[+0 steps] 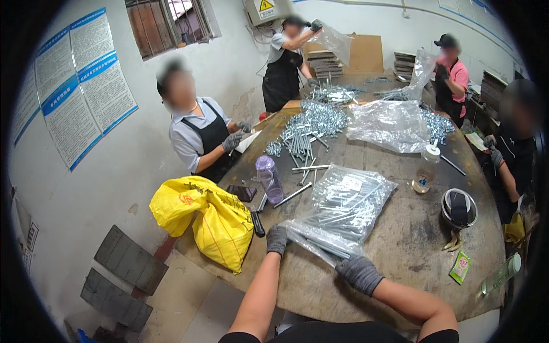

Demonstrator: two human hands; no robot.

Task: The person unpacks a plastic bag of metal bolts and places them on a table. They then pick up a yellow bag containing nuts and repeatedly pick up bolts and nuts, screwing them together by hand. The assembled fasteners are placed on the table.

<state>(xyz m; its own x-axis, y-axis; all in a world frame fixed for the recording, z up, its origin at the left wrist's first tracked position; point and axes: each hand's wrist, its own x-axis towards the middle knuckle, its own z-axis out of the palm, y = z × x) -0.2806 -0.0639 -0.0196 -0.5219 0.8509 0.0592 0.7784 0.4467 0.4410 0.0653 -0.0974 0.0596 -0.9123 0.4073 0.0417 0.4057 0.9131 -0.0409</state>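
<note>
A clear plastic bag (pixel 374 191) full of long metal bolts (pixel 343 212) lies on the worn table in front of me. My left hand (pixel 277 239), in a grey knit glove, is closed on the left corner of the bag's near edge. The right corner of that edge is in my right hand (pixel 359 274), gloved the same way, its fingers curled and partly hidden by the plastic. Between my hands the film is pulled taut, and some bolts reach toward its near end. A black-handled tool (pixel 258 224) lies just beyond my left hand.
On the left stand a yellow sack (pixel 220 231), a purple bottle (pixel 269 178) and a phone (pixel 242 193). To the right are a jar (pixel 426 168), a round container (pixel 458 208), a green packet (pixel 460 267) and a bottle (pixel 501 274). Several co-workers surround piles of bolts (pixel 320 123) farther back.
</note>
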